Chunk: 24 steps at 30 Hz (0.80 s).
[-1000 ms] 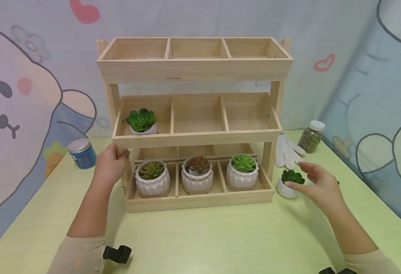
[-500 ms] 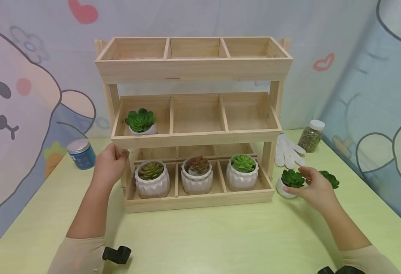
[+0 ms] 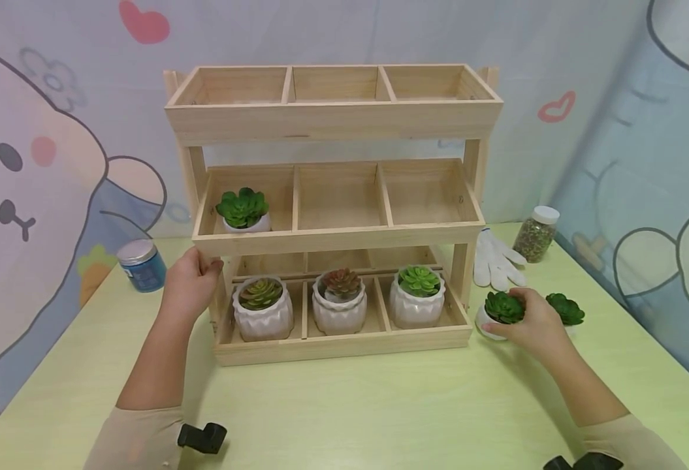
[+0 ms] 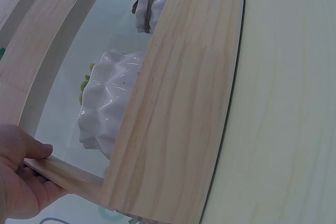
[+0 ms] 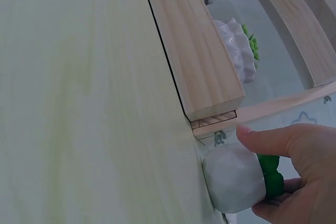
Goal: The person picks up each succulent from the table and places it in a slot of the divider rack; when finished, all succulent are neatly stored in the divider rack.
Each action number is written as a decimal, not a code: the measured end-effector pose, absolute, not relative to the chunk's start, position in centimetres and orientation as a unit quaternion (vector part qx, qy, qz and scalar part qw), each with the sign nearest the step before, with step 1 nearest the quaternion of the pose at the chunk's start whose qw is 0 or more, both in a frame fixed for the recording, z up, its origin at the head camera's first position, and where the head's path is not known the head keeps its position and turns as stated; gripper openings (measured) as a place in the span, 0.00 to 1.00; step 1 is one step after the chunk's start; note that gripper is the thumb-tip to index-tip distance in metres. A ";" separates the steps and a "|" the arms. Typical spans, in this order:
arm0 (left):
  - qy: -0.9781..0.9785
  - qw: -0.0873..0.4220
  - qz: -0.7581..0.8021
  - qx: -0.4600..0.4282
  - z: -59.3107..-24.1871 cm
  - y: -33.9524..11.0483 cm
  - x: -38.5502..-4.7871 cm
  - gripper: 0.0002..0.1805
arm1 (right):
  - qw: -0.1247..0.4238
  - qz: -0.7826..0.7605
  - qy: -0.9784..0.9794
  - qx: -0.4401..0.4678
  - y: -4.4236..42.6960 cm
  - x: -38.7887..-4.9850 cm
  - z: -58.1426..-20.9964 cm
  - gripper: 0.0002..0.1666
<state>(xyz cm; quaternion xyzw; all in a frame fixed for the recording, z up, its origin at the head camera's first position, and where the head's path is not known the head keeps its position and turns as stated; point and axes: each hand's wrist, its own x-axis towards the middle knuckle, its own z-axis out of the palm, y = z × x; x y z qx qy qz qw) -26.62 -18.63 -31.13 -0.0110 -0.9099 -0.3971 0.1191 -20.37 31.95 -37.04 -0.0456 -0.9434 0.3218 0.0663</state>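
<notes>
My left hand [image 3: 190, 284] grips the left upright of the three-tier wooden plant shelf [image 3: 338, 240], below the middle tier. In the left wrist view its thumb and fingers close round that wooden post [image 4: 65, 174]. On the table right of the shelf, my right hand [image 3: 535, 326] holds a small potted succulent [image 3: 503, 307] between thumb and fingers. Its white pot [image 5: 233, 177] lies between thumb and fingertips in the right wrist view, and the hand partly covers the green leaves [image 5: 270, 174]. Another green succulent [image 3: 565, 309] stands just behind the hand, its pot mostly hidden.
Three succulents in white ruffled pots [image 3: 262, 313] fill the bottom tier. One green succulent [image 3: 243, 209] sits in the middle tier's left compartment. White gloves [image 3: 496, 261] and a jar of dried bits [image 3: 535, 235] lie behind my right hand; a blue jar [image 3: 142, 264] stands left.
My right hand has moved left and closed round the small pot, uncovering the succulent behind it. The left hand stays on the upright.
</notes>
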 end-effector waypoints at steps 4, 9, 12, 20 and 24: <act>-0.910 0.119 -0.397 -0.009 -31.1 -18.6 -26.5 0.18 | 0.059 0.322 -0.943 -0.053 31.9 -20.4 -37.2 0.56; -0.910 0.118 -0.398 -0.008 -31.1 -18.6 -26.5 0.19 | 0.041 0.336 -0.938 -0.074 32.0 -20.7 -37.4 0.59; -0.910 0.120 -0.398 -0.009 -31.1 -18.6 -26.6 0.19 | 0.033 0.339 -0.937 -0.076 32.1 -20.8 -37.4 0.58; -0.912 0.118 -0.392 -0.006 -31.1 -18.7 -26.7 0.18 | 0.026 0.341 -0.937 -0.077 32.3 -20.6 -37.4 0.56; -0.912 0.115 -0.394 -0.006 -31.1 -18.6 -26.7 0.18 | 0.038 0.357 -0.930 -0.082 32.3 -20.5 -37.7 0.55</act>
